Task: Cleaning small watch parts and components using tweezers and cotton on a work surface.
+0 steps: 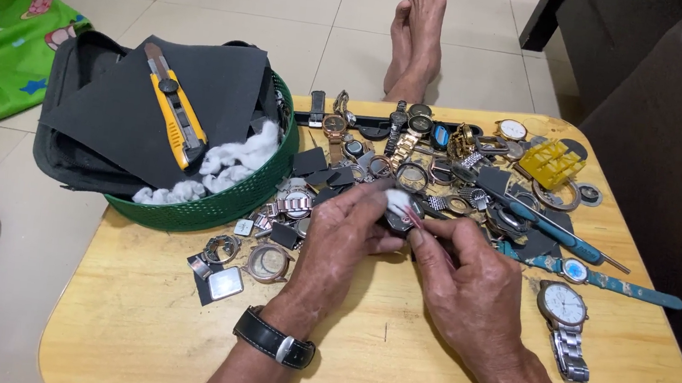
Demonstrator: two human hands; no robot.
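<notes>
Over the middle of a low wooden table [175, 326], my left hand [340, 238] grips a small dark watch case [399, 220], mostly hidden by my fingers. A black-strapped wristwatch [275, 338] sits on that wrist. My right hand [466, 285] pinches thin red-tipped tweezers [413, 216] holding a tuft of white cotton [397, 199] against the case. Both hands meet just in front of a heap of watches and watch parts [428, 163].
A green basket [213, 203] at left holds black sheets, cotton wads and a yellow utility knife [172, 110]. A silver watch [565, 312], a teal-strapped watch [585, 275], a blue-handled tool [560, 236] and a yellow plastic holder [551, 161] lie at right. My bare feet [416, 35] rest beyond the table.
</notes>
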